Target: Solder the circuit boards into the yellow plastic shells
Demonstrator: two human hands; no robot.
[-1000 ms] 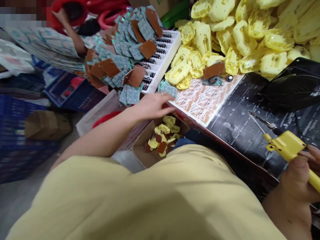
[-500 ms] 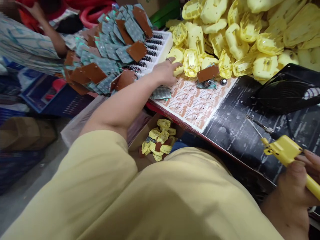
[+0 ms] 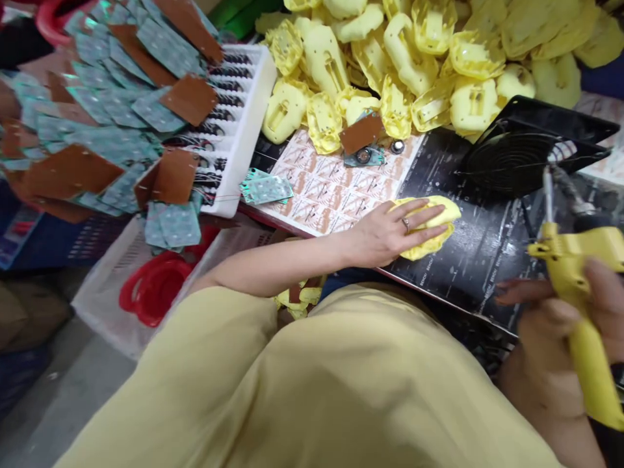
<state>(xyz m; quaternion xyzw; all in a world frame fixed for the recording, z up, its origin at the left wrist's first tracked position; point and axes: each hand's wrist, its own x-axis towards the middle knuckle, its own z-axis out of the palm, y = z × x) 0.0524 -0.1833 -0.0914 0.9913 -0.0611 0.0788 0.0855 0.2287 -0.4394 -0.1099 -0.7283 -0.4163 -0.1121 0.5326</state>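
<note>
My left hand, with a ring on one finger, lies over a yellow plastic shell on the black part of the bench, its fingers curved across the top. My right hand grips a yellow soldering gun by the handle, with its metal tip and thin feed tube pointing up and away from me. The gun's tip is near the black fan, and I cannot tell whether they touch. Behind my left hand, a brown circuit board and a small round part rest on the printed sheet.
Many yellow shells are heaped along the back. To the left, a white foam tray holds wired parts beneath piled circuit boards. A single board sits beside the tray. Below stands a red basket in a clear bag.
My left hand has come from the heap to the black bench area with a yellow shell. The soldering gun has tilted more upright in my right hand. The view has shifted.
</note>
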